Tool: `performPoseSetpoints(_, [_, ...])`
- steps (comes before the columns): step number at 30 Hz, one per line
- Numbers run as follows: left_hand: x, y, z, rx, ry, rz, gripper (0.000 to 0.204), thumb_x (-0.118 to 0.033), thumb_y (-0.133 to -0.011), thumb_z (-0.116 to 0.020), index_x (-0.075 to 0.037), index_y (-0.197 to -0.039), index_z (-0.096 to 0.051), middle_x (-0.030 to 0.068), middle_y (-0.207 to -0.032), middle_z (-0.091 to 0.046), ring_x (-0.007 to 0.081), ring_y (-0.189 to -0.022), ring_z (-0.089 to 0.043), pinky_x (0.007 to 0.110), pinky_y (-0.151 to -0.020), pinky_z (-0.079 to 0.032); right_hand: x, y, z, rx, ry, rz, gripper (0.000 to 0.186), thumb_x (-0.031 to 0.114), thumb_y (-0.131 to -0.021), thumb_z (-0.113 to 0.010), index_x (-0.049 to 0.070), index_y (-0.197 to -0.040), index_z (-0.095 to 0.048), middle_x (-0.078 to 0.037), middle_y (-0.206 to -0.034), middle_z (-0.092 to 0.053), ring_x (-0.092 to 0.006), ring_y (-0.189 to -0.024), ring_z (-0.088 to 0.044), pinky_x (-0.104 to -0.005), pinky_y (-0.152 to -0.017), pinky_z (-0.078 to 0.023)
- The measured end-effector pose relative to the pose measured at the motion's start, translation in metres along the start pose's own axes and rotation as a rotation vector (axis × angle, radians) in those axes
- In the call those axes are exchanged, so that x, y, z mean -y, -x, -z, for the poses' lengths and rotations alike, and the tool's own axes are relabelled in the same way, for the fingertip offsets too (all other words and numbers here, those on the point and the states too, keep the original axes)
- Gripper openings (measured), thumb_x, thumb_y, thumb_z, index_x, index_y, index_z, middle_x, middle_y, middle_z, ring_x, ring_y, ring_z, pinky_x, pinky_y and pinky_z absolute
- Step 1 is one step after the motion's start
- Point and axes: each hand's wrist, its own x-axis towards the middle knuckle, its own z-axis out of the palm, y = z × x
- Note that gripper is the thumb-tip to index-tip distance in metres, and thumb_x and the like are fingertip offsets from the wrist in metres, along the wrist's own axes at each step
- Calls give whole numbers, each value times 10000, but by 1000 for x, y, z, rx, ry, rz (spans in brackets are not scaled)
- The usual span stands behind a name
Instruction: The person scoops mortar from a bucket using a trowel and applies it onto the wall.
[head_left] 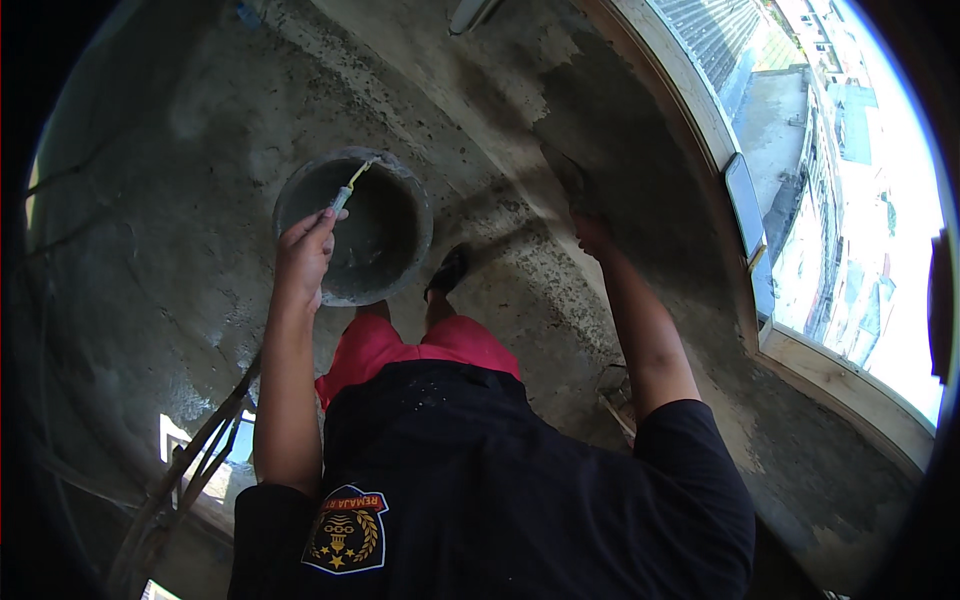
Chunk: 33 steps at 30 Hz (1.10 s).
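Note:
My left hand [310,250] is closed around the pale handle of a slim hand tool [345,194]. A thin yellowish shank runs from that handle toward the far rim of a round grey bucket [422,225]. The tool is above the bucket's opening; whether its tip touches the rim I cannot tell. My right arm stretches out to the right, and my right hand [593,234] is up against the dark damp patch of the plastered wall [630,130]. Its fingers look curled, but deep shadow hides what they hold; a dark thin shape extends beyond them.
A wood-framed window opening [700,110] lies at the right, with a phone-like flat object [742,200] on its ledge. Thin branches or poles [200,450] stand at the lower left. My feet are on the rough concrete floor [180,260] beside the bucket.

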Motion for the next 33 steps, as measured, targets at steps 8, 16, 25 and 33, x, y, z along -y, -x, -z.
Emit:
performPoseSetpoints(8, [-1, 0, 3, -6, 5, -4, 245, -203, -911, -538, 2, -990, -646, -90, -571, -314, 7, -490, -250, 193, -446, -164, -37, -1, -9, -35, 347, 276, 550, 498, -863, -435, 64, -1196, -500, -203, -920, -605, -274, -698, -634, -405, -585, -501])
performPoseSetpoints(16, [5, 0, 8, 7, -20, 1, 255, -207, -910, -536, 8, -1000, -641, -91, -570, -312, 11, -494, -250, 196, -447, -166, 1, -13, -11, -111, 317, 245, 574, 507, -812, -520, 33, -1137, -518, -132, -762, -585, -223, -553, -593, -375, -489, -489])
performPoseSetpoints(25, [7, -1, 9, 13, 8, 43, 252, -209, -912, -534, 1, -1002, -641, -96, -569, -309, 6, -492, -247, 195, -447, -166, -34, -8, -18, -19, 401, 283, 540, 434, -879, -436, 23, -1229, -463, -188, -925, -630, -223, -664, -645, -370, -594, -511])
performPoseSetpoints(33, [7, -1, 5, 54, -10, 39, 252, -212, -912, -533, -2, -997, -642, -96, -569, -309, 5, -490, -248, 195, -443, -166, 9, -11, -15, 0, 146, 11, 622, 619, -789, -487, 52, -1045, -497, -79, -655, -507, -208, -541, -528, -359, -450, -434])
